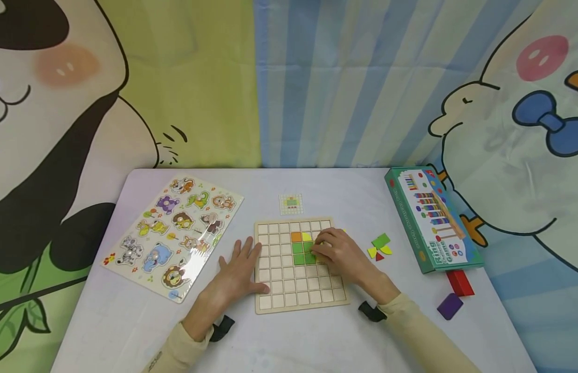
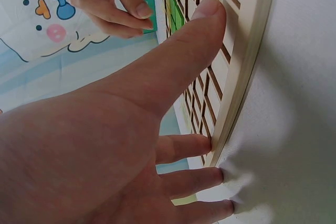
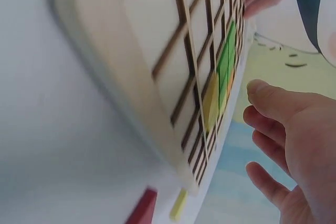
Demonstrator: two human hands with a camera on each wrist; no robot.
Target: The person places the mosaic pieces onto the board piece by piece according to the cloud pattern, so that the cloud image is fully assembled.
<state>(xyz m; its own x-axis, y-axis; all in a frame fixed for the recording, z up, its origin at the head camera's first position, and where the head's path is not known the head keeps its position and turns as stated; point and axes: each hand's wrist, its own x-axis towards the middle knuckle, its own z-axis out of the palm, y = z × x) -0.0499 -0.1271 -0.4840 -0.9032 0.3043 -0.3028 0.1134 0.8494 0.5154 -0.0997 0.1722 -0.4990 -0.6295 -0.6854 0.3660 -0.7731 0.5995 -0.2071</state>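
Note:
A wooden grid board [image 1: 282, 299] lies on the table, with several green squares [image 1: 299, 259], an orange square [image 1: 295, 237] and a yellow piece [image 1: 306, 236] set in its cells. My left hand [image 1: 235, 274] is spread at the board's left edge; its thumb [image 2: 184, 43] lies over the rim and its other fingertips reach the rim and the tablecloth. Over the right part of the pattern hovers my right hand [image 1: 340, 254], fingers loosely bent. In the right wrist view its thumb [image 3: 270, 98] and fingers show nothing between them. Yellow pieces [image 3: 211, 103] sit in cells beside the green ones.
Behind the board lies a small pattern card [image 1: 291, 204]. Loose green [image 1: 380, 240], yellow and red pieces [image 1: 379, 257] lie to the right. Farther right are a green box [image 1: 433, 223], a red block [image 1: 460, 283] and a purple block [image 1: 450, 306]. An animal puzzle board [image 1: 177, 238] lies left.

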